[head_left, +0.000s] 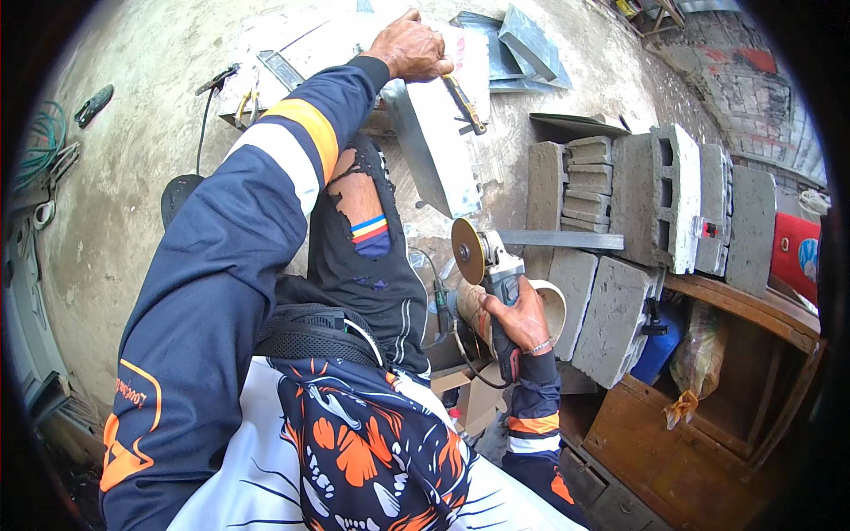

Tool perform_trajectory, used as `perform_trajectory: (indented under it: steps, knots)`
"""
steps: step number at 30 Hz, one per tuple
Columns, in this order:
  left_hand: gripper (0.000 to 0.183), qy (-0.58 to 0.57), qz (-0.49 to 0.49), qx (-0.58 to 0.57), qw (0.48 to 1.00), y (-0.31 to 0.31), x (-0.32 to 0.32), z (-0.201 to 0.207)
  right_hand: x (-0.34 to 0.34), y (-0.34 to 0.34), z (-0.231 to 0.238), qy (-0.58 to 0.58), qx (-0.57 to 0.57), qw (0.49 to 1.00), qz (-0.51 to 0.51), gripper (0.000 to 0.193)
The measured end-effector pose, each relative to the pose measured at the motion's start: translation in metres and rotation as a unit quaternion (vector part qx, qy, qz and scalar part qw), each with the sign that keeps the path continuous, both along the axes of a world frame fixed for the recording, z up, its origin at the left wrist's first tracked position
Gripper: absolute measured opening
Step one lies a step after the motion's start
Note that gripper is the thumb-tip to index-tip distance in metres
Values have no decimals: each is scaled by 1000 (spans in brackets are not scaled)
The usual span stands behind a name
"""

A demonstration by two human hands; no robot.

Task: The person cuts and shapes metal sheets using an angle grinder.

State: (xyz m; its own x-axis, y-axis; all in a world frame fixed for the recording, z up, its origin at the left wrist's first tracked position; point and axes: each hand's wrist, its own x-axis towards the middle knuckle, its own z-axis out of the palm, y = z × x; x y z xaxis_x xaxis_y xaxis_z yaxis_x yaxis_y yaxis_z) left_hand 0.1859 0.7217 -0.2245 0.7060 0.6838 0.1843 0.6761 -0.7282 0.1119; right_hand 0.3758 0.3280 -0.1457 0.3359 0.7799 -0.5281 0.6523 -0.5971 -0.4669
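Observation:
In my right hand (521, 317) is an angle grinder (503, 274), its thin brown cutting disc (468, 251) tilted up and apart from the metal. My left hand (410, 49), fingers curled, is at the far end of a long, bent sheet-metal piece (429, 150); its grip is hidden. A tool with a yellow and dark handle (464, 103) lies on the metal just below that hand. The near end of the sheet metal points toward the grinder. A grey metal bar (562, 239) extends right from behind the grinder.
Concrete hollow blocks (677, 199) stand stacked at the right, above a wooden cabinet (637, 434). More bent sheet metal (531, 49) lies on the floor at the far side. Pliers (248, 104) are on the white work surface (266, 40). A cardboard box (478, 398) sits below the grinder.

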Motion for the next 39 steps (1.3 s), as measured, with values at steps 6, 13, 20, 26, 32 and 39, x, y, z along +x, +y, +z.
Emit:
perform_trajectory:
  steps: [6,13,20,26,32,39]
  knots:
    - [53,9,2,4,1000,-2,1,2,-3,5,9,-1,1,1000,7,60]
    - [52,6,10,9,1000,3,5,-4,1,5,8,-3,-2,1000,10,61]
    - [52,6,11,11,1000,1,5,-1,7,3,5,-8,-3,1000,12,64]
    - [53,7,11,11,1000,2,1,-3,2,6,8,3,18,1000,13,63]
    - [53,-7,11,11,1000,1,0,-4,0,9,12,-18,-2,1000,23,64]
    - [57,-15,9,13,1000,2,2,-3,5,8,9,-23,23,999,26,60]
